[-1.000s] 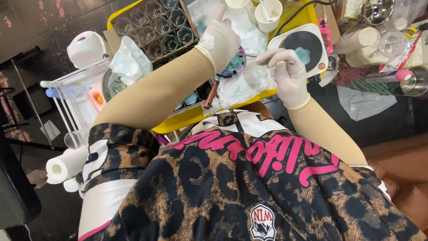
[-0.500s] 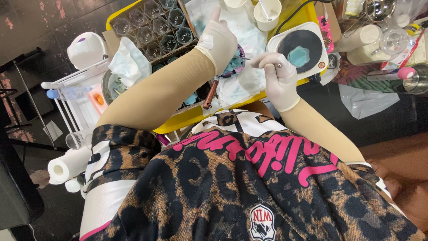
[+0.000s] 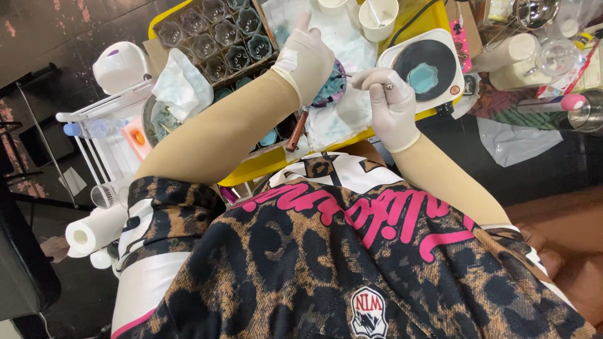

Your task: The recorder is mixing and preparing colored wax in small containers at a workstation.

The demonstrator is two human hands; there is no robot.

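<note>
Both my hands wear white gloves over tan sleeves. My left hand (image 3: pixel 308 58) holds a round, dark blue-teal piece (image 3: pixel 330 91) over a stained white cloth (image 3: pixel 352 116) on the yellow tray (image 3: pixel 254 171). My right hand (image 3: pixel 391 108) pinches a thin metal tool (image 3: pixel 367 78), whose tip reaches the edge of the round piece. The two hands are close together, almost touching. Most of the piece is hidden behind my left hand.
A mould tray with several hexagonal cavities (image 3: pixel 217 39) lies at the tray's far left. A white hot plate with a teal piece on its dark disc (image 3: pixel 428 70) stands to the right. Two white cups (image 3: pixel 377 17), crumpled tissue (image 3: pixel 182 85), a brown-handled tool (image 3: pixel 296 129) and a paper roll (image 3: pixel 94 231) are nearby.
My right hand has shifted slightly left, bringing the metal tool closer to the round piece. My left hand has stayed in place.
</note>
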